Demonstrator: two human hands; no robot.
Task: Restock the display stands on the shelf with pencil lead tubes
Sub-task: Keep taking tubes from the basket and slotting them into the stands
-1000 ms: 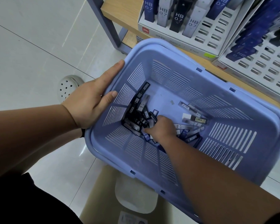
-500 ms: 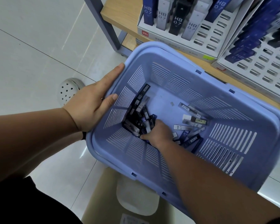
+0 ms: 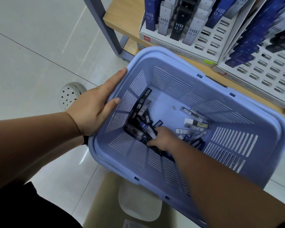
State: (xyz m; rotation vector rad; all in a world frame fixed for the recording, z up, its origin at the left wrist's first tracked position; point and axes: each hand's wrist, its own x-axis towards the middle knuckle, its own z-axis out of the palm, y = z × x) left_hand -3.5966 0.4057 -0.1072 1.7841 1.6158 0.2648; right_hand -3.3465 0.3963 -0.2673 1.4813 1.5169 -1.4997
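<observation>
Restock is partway, by our reading.

- The basket is tilted, its far rim against the shelf.
- Left hand grips the basket's near-left rim, thumb lying over the inside of the slatted wall.
- Right hand is down on the basket floor, fingertips buried in the loose pencil lead tubes. We cannot tell whether it has closed on one.
- Most of the dark tubes are heaped in the basket's left corner. Paler ones are scattered toward its middle.
- Just beyond the basket's far rim, the white display stand has standing tubes in its back rows and bare slots in front.
- Beyond the basket's far right corner, the second display stand has a blue column filled and many slots vacant.

Done: some rows on both stands. Left: plenty of slots, and plenty of stock in the basket. We judge the step in hand is picking out the next tubes.
</observation>
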